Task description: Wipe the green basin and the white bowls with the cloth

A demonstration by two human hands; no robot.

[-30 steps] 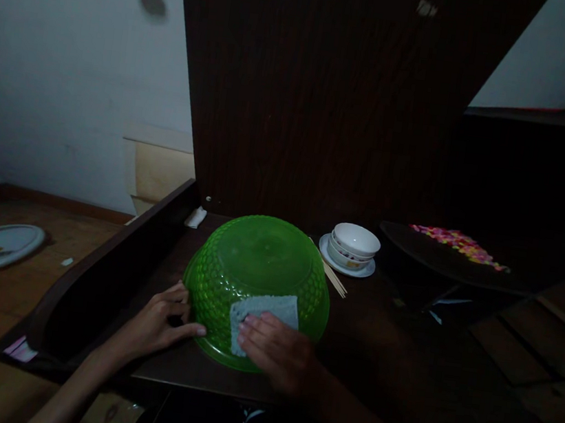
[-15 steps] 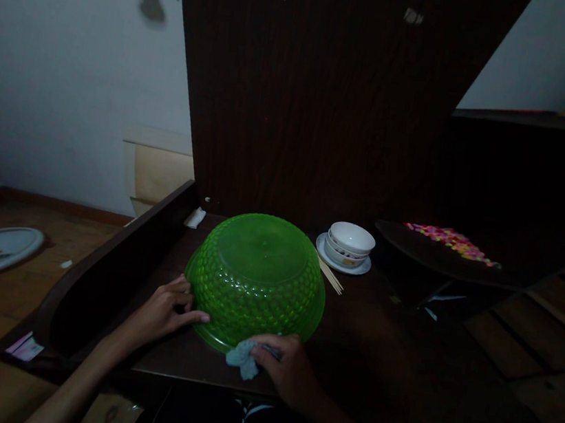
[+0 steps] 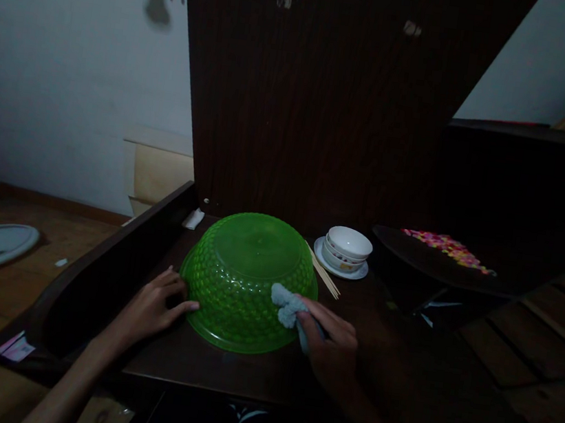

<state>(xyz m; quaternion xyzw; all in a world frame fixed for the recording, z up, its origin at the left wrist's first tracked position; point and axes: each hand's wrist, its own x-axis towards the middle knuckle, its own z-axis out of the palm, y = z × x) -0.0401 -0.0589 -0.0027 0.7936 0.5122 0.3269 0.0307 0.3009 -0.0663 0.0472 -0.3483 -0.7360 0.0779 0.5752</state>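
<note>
A green plastic basin (image 3: pixel 256 256) with a bumpy side lies upside down on the dark wooden desk. My left hand (image 3: pixel 161 298) grips its rim at the left front, thumb on the edge and fingers around the side. In my right hand (image 3: pixel 331 336) is a bunched light blue cloth (image 3: pixel 290 308), pressed against the basin's right front wall. The fingertips under the cloth are partly hidden.
Behind the basin's right side lie wooden chopsticks (image 3: pixel 329 276), beside stacked white bowls (image 3: pixel 348 248) on a plate (image 3: pixel 360 272). A raised dark board (image 3: pixel 113 265) edges the desk's left. Folded white paper (image 3: pixel 192 219) rests in the back left corner.
My right hand has moved the cloth up and right, from the basin's front rim onto its right front wall. My left hand still holds the rim.
</note>
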